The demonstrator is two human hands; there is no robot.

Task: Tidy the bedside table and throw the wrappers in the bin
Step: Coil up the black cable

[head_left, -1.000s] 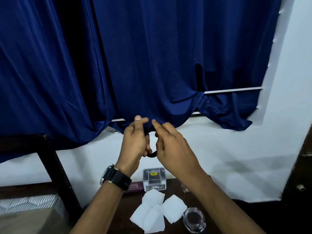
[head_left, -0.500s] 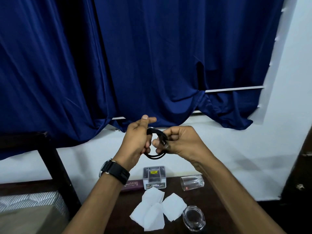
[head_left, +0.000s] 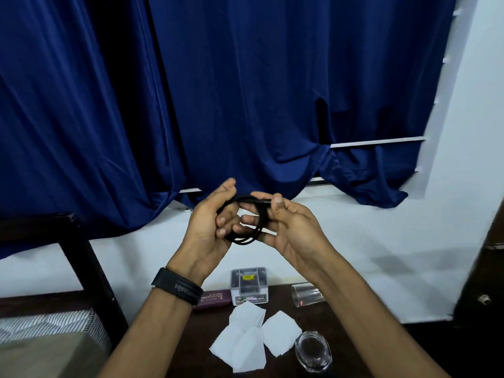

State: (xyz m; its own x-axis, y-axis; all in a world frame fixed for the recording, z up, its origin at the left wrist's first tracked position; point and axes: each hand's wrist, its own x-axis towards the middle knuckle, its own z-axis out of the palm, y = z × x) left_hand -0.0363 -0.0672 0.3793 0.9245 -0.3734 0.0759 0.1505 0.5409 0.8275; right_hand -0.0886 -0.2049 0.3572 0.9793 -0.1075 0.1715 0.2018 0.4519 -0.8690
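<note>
- Cable: black, wound in a small coil, held in mid-air at centre frame, above the table.
- Left hand: fingers curled through the coil, gripping its left side.
- Right hand: thumb and forefinger pinch the coil's top; the other fingers are loosely curled.
- Handling, as judged: light, limp and springy, so likely to unwind if released. Grip across all turns at once.
- Wrappers: white squares on the table, lower centre. They look flimsy; pinch them by an edge.
- Nearby: glass on its side, clear box.

Left hand and right hand hover close together, forearms raised, fingers curled.
</note>
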